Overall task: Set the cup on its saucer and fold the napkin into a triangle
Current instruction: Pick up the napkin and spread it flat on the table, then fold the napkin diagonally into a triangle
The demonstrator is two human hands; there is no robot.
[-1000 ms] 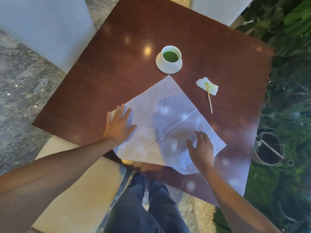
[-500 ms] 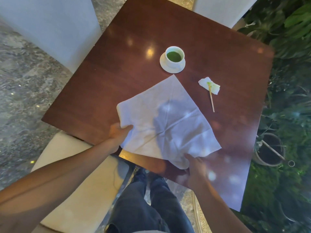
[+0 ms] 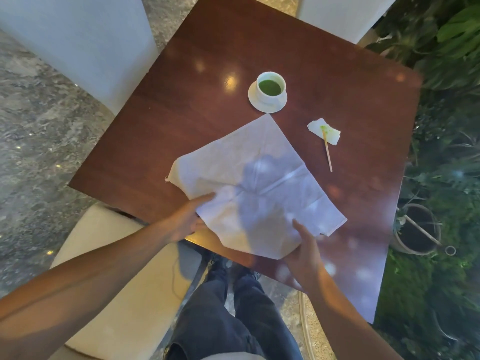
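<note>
A: What is sitting around the square dark-brown wooden table (image 3: 181,105)?

B: A cream cushioned chair (image 3: 109,294) is standing at its near edge, and a large white creased cloth napkin (image 3: 249,183) is lying unfolded on the tabletop, its near corner hanging over that edge.

A: And the hands?

B: The left hand (image 3: 185,222) is pinching the napkin's near-left edge, thumb lying on top. The right hand (image 3: 302,252) is gripping the overhanging near corner, thumb on the cloth.

A: Where is the cup?

B: The white ceramic cup (image 3: 271,87) holding green liquid is standing on its round white saucer (image 3: 255,101), just beyond the napkin's far corner. Right of the napkin, a thin wooden stick (image 3: 327,152) is lying with its tip on a small green-stained white paper scrap (image 3: 315,126).
</note>
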